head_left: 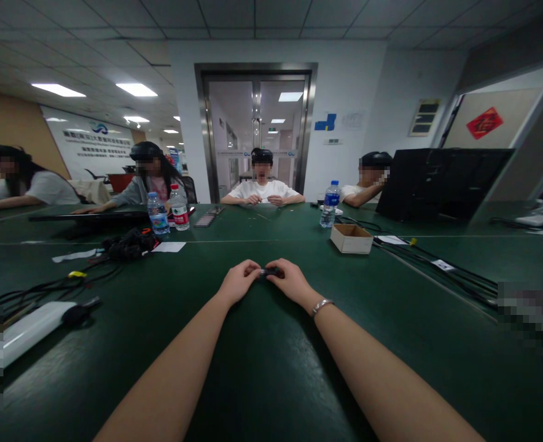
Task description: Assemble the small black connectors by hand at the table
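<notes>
The left hand (240, 281) and right hand (290, 280) partly hide a dark object (266, 272) too small to identify, while pixel blocks blur the near end of a white device (39, 326).

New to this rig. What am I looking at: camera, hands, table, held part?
No robot here: the bare left hand and right hand belong to the person wearing the camera. It sits on their head, looking forward and down, and gives this single view. Both hands' fingers hold a small dark object with a silvery end, too small to identify. The green table also bears a red-capped bottle, an open box and black cables, among other things.
</notes>
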`<state>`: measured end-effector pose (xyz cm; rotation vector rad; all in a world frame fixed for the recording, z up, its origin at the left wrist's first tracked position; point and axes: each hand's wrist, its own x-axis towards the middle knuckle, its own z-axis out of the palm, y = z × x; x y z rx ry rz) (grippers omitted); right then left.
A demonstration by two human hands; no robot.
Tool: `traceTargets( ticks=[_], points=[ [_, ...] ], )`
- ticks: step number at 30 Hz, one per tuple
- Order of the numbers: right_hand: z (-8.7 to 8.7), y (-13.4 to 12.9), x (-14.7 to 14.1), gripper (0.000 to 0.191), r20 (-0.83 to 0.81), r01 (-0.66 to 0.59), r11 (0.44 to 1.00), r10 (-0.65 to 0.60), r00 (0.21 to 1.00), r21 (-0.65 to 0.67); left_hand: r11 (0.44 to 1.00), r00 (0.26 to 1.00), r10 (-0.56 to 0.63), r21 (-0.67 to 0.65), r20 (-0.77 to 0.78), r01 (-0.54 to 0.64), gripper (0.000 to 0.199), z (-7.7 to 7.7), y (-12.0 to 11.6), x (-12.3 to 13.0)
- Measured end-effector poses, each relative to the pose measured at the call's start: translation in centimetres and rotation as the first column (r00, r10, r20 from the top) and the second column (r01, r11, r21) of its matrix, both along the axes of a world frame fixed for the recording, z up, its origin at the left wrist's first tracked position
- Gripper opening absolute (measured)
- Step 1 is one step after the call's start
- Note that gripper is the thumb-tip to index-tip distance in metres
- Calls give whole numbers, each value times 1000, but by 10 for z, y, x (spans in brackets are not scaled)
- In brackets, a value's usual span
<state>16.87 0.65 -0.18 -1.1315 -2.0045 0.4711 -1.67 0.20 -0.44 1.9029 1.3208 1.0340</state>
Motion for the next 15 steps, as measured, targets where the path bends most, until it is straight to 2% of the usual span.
traceTargets(
  ticks=[5, 9, 12, 15],
  points=[
    [1, 0, 0, 21, 12, 7, 1000, -7, 1000, 1, 998, 998, -43, 37, 38, 42, 16, -2, 2, 0],
    [-1, 1, 0, 21, 5, 4, 1000, -4, 1000, 14, 998, 999, -42, 39, 35, 41, 24, -2, 2, -1],
    [-2, 1, 0, 21, -5, 3, 1000, -3, 1000, 15, 994, 993, 77, 86, -90, -69, 31, -1, 1, -1],
    [-2, 1, -1, 21, -2, 3, 1000, -3, 1000, 20, 974, 943, 218, 110, -252, -196, 40, 1, 1, 0]
  ],
)
